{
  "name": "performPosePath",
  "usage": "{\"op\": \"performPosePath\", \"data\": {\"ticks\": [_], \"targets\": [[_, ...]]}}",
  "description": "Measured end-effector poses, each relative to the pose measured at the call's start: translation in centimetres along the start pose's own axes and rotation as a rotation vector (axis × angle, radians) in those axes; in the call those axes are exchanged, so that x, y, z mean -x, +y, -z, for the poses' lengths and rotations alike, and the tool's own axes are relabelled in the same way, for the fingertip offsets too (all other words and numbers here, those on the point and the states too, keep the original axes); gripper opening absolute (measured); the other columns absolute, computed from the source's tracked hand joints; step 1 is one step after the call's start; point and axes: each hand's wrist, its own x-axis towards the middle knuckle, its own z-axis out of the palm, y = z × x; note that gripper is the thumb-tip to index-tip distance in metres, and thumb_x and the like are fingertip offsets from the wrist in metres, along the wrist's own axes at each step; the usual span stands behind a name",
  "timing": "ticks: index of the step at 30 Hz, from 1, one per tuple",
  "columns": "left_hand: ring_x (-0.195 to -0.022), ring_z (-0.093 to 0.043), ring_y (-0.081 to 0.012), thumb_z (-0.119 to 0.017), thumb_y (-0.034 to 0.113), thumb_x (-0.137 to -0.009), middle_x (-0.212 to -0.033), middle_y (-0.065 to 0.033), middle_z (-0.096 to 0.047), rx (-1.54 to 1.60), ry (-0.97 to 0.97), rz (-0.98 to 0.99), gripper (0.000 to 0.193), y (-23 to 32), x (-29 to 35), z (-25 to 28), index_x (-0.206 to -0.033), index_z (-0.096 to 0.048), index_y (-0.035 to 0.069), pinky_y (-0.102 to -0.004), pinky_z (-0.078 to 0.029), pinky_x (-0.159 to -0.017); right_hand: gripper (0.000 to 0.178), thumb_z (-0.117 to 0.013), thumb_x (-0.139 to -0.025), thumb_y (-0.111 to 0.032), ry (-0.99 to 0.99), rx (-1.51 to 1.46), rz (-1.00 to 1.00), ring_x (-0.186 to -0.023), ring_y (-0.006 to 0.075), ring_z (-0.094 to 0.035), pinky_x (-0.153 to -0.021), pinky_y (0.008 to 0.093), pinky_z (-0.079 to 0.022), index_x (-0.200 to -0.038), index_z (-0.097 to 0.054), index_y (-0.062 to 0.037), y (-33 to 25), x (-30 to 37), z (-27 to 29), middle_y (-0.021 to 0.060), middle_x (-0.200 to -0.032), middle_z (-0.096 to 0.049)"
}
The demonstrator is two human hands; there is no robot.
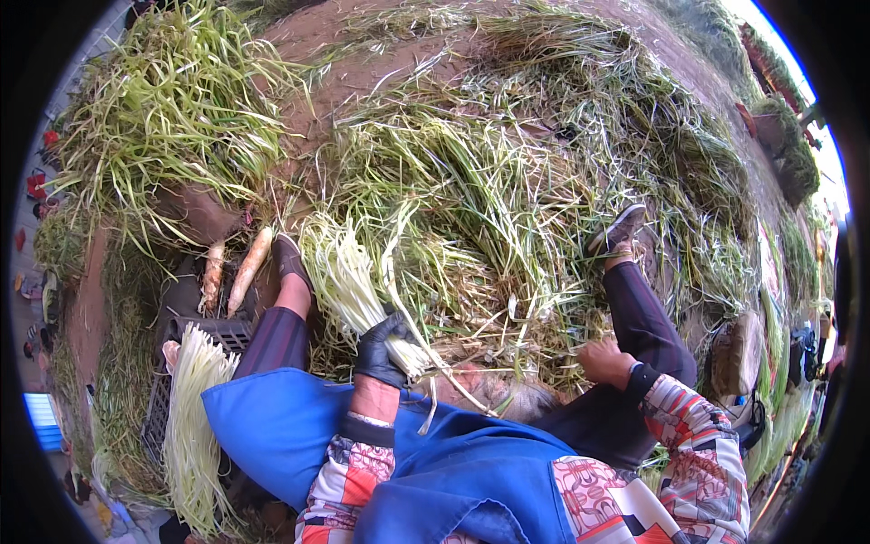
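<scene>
Gloved left hand (381,349) clamps a bunch of scallions (349,276) by the white ends beside the big pile (507,199), keeping stalks aligned; bare right hand (605,361) loosely curled, empty.

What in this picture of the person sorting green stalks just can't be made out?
All in the head view:
- Right hand: fingers buried in the heap of green stalks, so any grasp is hidden.
- Black crate: largely covered by the pale trimmed bundle.
- Items at the left rim: too small and warped.
- Left hand: glove grips a white-stemmed bunch.
</scene>
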Motion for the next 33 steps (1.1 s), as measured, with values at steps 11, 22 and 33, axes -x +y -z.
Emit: {"op": "performPosePath", "data": {"ticks": [11, 22, 33], "targets": [[-0.061, -0.056, -0.0142, -0.070, 0.001, -0.076, -0.074, -0.0018, -0.059, -0.264, 0.153, -0.007, 0.017, -1.8, -0.4, 0.4, -0.090, -0.061, 0.006, -0.0272, -0.047, -0.054, 0.030, -0.071, -0.085, -0.026, 0.321, -1.763, 0.336, -0.059, 0.0080, -0.049, -0.051, 0.0249, -0.037, -0.094, -0.069, 0.0034, -16.6, -8.6, 16.0, 0.0028, -0.069, -0.060], [-0.063, -0.050, -0.0128, -0.063, 0.008, -0.084, -0.066, -0.0004, -0.053, 0.170, -0.213, 0.196, 0.023, 0.8, 1.7, 0.3, -0.102, -0.056, -0.005, -0.0294, -0.044, -0.069, 0.009, -0.057, -0.089, -0.002, 0.887, -2.474, 0.097, -0.058, 0.0097, -0.050, -0.049, 0.0216, -0.044, -0.091, -0.060, 0.0060, 1.8, -11.3, 18.7, 0.0041, -0.072, -0.055], [-0.063, -0.056, -0.0114, -0.059, 0.005, -0.088, -0.068, -0.0020, -0.059, 0.116, -0.078, 0.046, 0.012, 5.7, 3.4, 1.3, -0.098, -0.058, -0.002, -0.0280, -0.049, -0.064, 0.006, -0.057, -0.090, -0.004, 1.242, -2.878, 0.037, -0.054, 0.0104, -0.052, -0.046, 0.0194, -0.045, -0.090, -0.057, 0.0018, 16.9, -6.3, 16.5, 0.0053, -0.072, -0.057]]}}
